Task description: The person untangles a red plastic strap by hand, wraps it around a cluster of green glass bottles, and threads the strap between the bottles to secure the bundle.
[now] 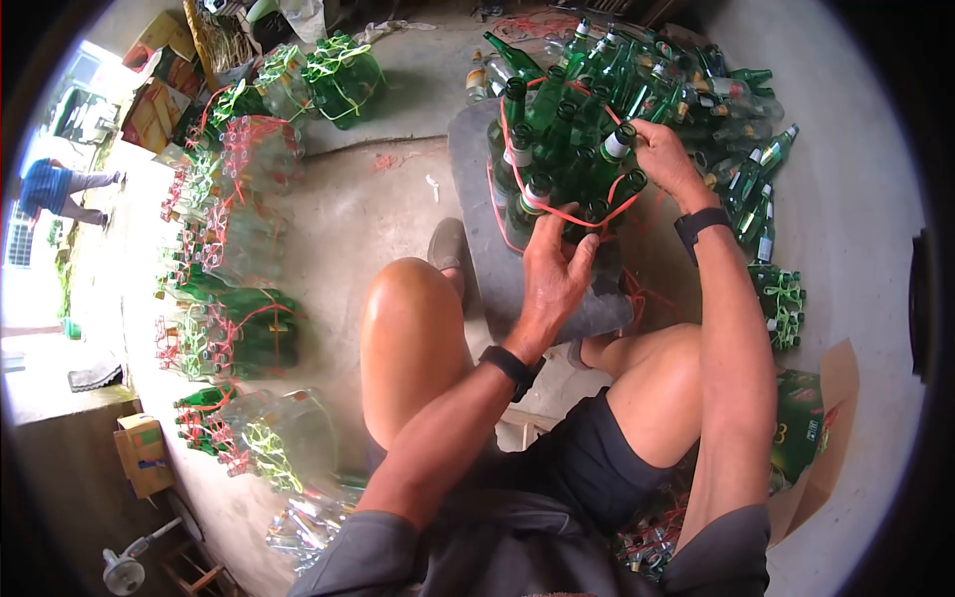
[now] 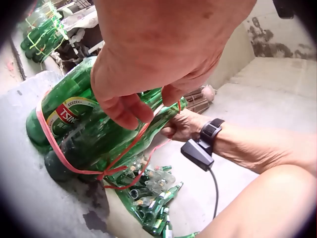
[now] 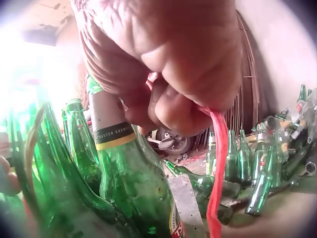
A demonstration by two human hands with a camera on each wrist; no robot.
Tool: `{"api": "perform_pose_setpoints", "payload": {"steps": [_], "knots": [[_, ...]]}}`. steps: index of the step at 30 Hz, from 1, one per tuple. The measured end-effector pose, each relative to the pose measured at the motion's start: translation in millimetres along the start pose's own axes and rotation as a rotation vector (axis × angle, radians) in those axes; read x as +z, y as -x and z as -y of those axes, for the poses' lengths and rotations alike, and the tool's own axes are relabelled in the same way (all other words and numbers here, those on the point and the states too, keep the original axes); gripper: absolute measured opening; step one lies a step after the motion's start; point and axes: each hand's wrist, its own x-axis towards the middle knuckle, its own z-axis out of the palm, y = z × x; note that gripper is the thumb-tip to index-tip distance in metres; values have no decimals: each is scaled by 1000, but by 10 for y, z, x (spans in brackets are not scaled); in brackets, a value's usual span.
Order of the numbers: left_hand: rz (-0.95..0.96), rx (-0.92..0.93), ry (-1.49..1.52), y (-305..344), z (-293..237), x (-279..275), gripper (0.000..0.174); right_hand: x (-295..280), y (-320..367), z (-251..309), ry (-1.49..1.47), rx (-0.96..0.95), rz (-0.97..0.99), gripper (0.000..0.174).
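A bundle of upright green beer bottles (image 1: 559, 129) stands on a dark grey slab (image 1: 476, 159) before the person, ringed by red plastic cord (image 1: 607, 220). My right hand (image 1: 668, 164) is at the far-right necks; its curled fingers grip the red cord (image 3: 216, 173), whose end hangs below, beside a white-collared bottle (image 3: 130, 168). At the near side of the bundle, my left hand (image 1: 555, 284) reaches in with thumb and fingers apart, fingertips against the necks and the cord. In the left wrist view, another loop of cord (image 2: 60, 156) circles the labelled bottle bodies lower down.
Loose bottles (image 1: 686, 95) are heaped behind and to the right along the wall. Tied bundles (image 1: 261, 239) line the left side. A cardboard box (image 1: 831, 438) stands at right, a fan (image 1: 124, 572) at lower left. Another person (image 1: 65, 189) is outside the doorway.
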Motion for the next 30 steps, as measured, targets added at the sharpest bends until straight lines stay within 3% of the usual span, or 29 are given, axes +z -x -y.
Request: {"api": "perform_pose_setpoints", "payload": {"steps": [8,13,16,17,19,30], "knots": [[-47,238,-143,-39,79,10,42,-144,291,395,162,-8,32,25],[-46,227,-145,-32,67,0,41,-151,335,459,338,-86,26,39],[-35,220,-189,-35,37,-14,41,-162,353,569,335,-18,80,40],[-26,210,-219,-36,26,-19,41,-141,344,521,335,-18,81,40],[-37,259,-262,-46,67,-19,42,-89,333,416,301,-198,5,31],[-34,291,-512,-70,86,-9,52,15,376,291,326,-259,-12,23]]}}
